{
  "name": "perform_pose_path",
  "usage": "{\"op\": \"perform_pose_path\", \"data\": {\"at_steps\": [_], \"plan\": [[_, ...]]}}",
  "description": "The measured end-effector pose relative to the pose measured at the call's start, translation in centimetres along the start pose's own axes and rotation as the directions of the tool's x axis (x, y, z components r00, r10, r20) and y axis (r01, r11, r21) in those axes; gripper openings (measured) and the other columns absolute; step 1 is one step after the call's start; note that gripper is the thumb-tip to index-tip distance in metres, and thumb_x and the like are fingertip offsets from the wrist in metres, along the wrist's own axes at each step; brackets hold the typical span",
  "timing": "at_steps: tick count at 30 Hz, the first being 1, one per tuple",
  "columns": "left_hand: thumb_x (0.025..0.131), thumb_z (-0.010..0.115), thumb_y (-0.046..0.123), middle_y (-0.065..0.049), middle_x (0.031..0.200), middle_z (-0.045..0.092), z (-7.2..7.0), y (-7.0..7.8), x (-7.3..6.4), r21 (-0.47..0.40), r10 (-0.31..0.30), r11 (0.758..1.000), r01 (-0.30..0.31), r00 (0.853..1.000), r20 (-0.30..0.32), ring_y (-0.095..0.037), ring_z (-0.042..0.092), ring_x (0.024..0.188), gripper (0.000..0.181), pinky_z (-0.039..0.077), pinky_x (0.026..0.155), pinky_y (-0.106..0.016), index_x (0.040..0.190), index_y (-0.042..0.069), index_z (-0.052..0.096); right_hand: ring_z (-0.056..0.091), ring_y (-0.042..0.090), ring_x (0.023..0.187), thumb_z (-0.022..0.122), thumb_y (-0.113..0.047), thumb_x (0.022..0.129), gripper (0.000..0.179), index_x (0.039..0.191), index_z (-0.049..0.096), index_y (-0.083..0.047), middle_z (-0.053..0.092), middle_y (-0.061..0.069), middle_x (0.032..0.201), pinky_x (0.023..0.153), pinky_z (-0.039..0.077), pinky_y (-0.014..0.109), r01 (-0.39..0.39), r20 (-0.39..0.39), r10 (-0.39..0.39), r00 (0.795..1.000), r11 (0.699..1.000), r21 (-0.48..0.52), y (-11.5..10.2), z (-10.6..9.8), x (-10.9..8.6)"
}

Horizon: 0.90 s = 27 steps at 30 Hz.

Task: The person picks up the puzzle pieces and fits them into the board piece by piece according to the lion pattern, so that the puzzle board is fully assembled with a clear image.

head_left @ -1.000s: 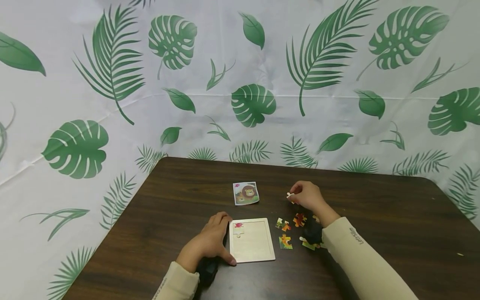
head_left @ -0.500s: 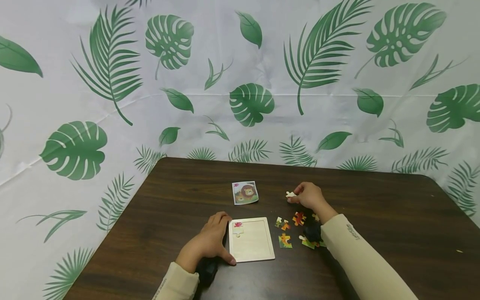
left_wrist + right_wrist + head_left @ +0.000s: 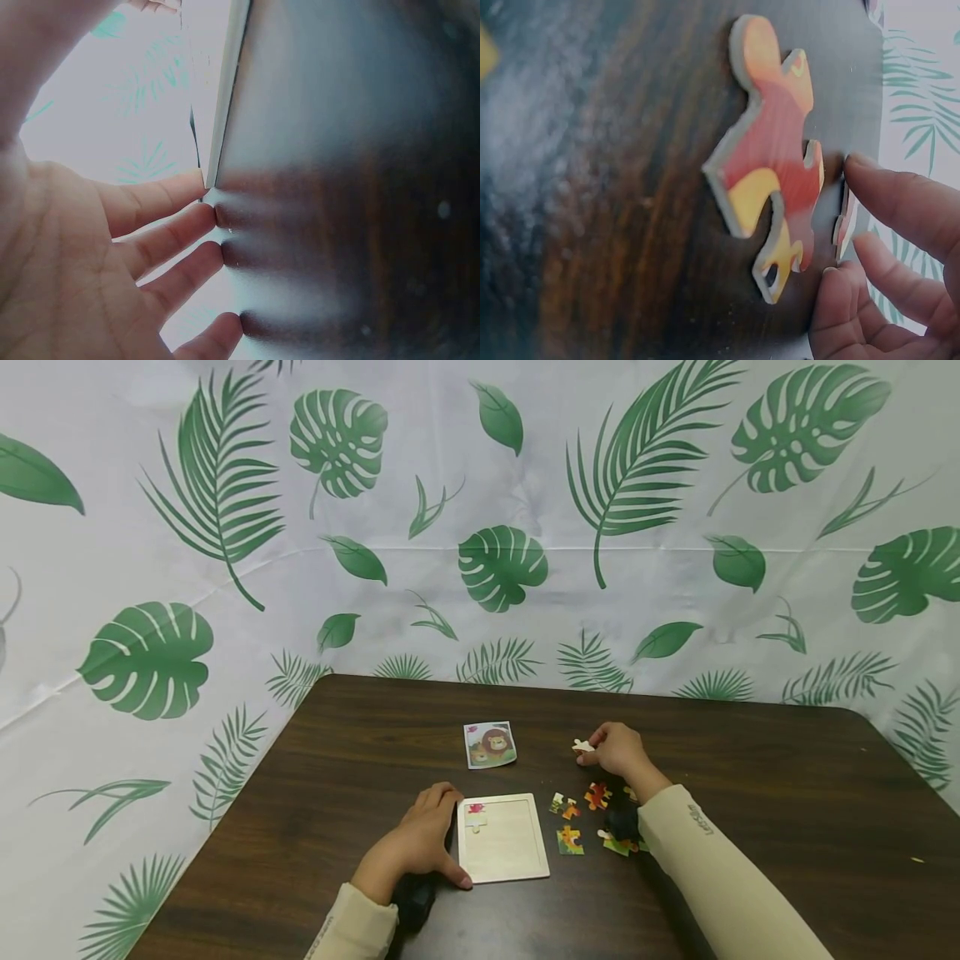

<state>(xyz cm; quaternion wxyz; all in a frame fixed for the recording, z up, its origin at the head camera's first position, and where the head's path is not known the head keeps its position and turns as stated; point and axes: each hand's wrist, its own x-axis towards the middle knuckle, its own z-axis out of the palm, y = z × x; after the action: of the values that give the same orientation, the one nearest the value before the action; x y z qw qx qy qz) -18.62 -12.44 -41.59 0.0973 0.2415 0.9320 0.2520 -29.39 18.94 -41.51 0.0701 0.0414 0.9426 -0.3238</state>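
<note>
My left hand (image 3: pixel 418 837) rests on the table along the left side of a square wooden puzzle tray (image 3: pixel 542 839). Its fingers are spread near the far corner, with the thumb at the near one; in the left wrist view the fingertips (image 3: pixel 206 216) lie by the tray's edge. One piece with a pink flower (image 3: pixel 476 817) sits in the tray's far left corner. My right hand (image 3: pixel 618 750) pinches a pale puzzle piece (image 3: pixel 582 747) between thumb and fingers, close over the table. A red and orange piece (image 3: pixel 772 150) lies before that hand in the right wrist view.
Several loose puzzle pieces lie right of the tray, among them a giraffe-patterned piece (image 3: pixel 570 840) and a green one (image 3: pixel 617 843) partly under the right wrist. A lion picture card (image 3: pixel 491 745) lies beyond the tray. A leaf-print cloth (image 3: pixel 420 577) hangs behind the dark table (image 3: pixel 765 793).
The pinched piece has shifted in the right fingers and now shows more of its pale face. The left hand has stayed at the tray.
</note>
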Motion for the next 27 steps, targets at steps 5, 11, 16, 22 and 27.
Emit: {"op": "perform_pose_path", "data": {"at_steps": [5,11,16,22,27], "plan": [[0.049,0.09,0.04,-0.017,0.131,0.032,0.03,0.0,-0.02,-0.005,-0.004,1.0,0.004,1.0,0.002,-0.036,0.029,0.122,0.103,0.031,0.095,-0.053,0.127,-0.004,0.04,0.05,0.03,0.081,0.078,-0.019,0.074,0.039,0.097,0.057,0.004,0.055,0.016,0.091,0.069,0.043,0.04,-0.01,-0.002,0.01,1.0,1.0,-0.007,-0.08,-0.11,-0.01],[0.05,0.09,0.041,-0.017,0.132,0.032,0.05,-0.08,0.0,-0.005,0.001,1.0,-0.001,1.0,0.004,-0.036,0.028,0.123,0.103,0.03,0.096,-0.053,0.128,-0.004,0.04,0.051,0.03,0.08,0.077,-0.019,0.075,0.037,0.096,0.059,0.005,0.056,0.017,0.09,0.069,0.044,0.04,-0.022,0.004,0.022,1.0,1.0,-0.007,-0.36,-0.23,-0.18],[0.049,0.09,0.041,-0.017,0.132,0.032,0.04,-0.12,0.02,-0.002,0.001,1.0,-0.001,1.0,0.004,-0.036,0.028,0.122,0.102,0.03,0.096,-0.053,0.127,-0.003,0.04,0.05,0.029,0.078,0.079,-0.022,0.073,0.036,0.09,0.059,0.003,0.056,0.016,0.087,0.066,0.043,0.038,-0.022,0.012,0.022,1.0,1.0,0.012,-0.43,-0.52,-0.26],[0.049,0.09,0.042,-0.017,0.131,0.032,0.04,-0.12,0.09,-0.002,-0.002,1.0,0.002,1.0,0.007,-0.036,0.029,0.122,0.103,0.03,0.096,-0.053,0.127,-0.003,0.04,0.048,0.028,0.075,0.081,-0.02,0.07,0.039,0.089,0.055,0.001,0.053,0.015,0.084,0.062,0.041,0.036,-0.02,0.004,0.02,1.0,0.999,0.035,-0.37,-0.47,-0.23],[0.049,0.09,0.041,-0.017,0.131,0.032,-0.04,-0.09,0.1,0.0,-0.003,1.0,0.003,1.0,0.01,-0.035,0.029,0.122,0.103,0.03,0.096,-0.052,0.127,-0.004,0.04,0.049,0.028,0.076,0.079,-0.013,0.071,0.036,0.092,0.053,0.0,0.053,0.014,0.086,0.065,0.041,0.037,-0.024,-0.005,0.024,1.0,0.999,0.039,-0.13,-0.12,0.04]]}}
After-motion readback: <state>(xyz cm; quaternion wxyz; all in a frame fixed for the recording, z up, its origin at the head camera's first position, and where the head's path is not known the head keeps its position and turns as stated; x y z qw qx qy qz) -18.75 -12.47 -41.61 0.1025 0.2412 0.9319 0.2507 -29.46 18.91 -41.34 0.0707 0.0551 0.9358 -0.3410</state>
